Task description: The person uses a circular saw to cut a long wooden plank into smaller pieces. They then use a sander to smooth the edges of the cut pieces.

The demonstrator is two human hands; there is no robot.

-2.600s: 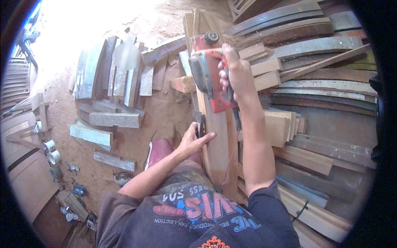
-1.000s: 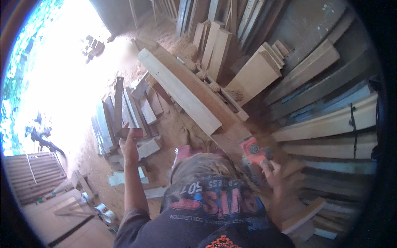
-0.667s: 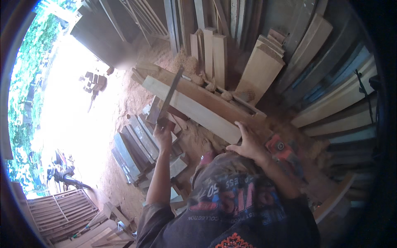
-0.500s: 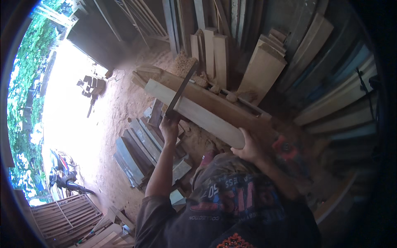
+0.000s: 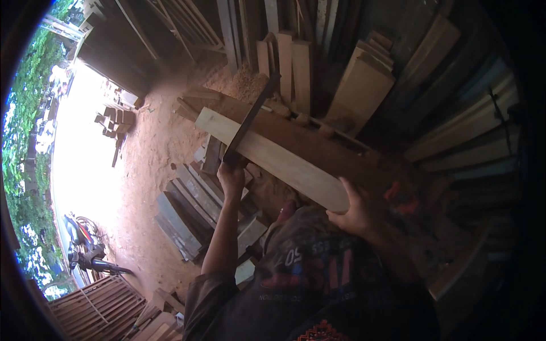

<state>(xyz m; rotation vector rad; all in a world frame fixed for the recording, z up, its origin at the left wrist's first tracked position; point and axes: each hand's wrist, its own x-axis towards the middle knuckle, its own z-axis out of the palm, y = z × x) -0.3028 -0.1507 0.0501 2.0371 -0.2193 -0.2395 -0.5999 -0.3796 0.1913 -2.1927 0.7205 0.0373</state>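
Observation:
A pale wooden plank (image 5: 290, 173) runs diagonally in front of me, from far left to near right. My right hand (image 5: 361, 207) grips its near end, thumb along one edge and fingers round the other. My left hand (image 5: 231, 181) is closed on the lower end of what looks like a try square (image 5: 250, 122). Its long, dark, straight metal blade lies across the plank toward its far end and sticks out past the far edge. The part inside my fingers is hidden.
A long brown timber workbench (image 5: 335, 148) with shavings lies beyond the plank. Boards (image 5: 359, 88) lean at the back. Stacked offcuts (image 5: 185, 207) sit on the sandy floor at left. A red tool (image 5: 401, 196) is at right, a motorbike (image 5: 85, 244) far left, a slatted wooden frame (image 5: 99, 307) below it.
The plank's near end and my right hand have shifted a little to the right and toward me. My left hand still holds the square across the plank. The whole view has turned slightly.

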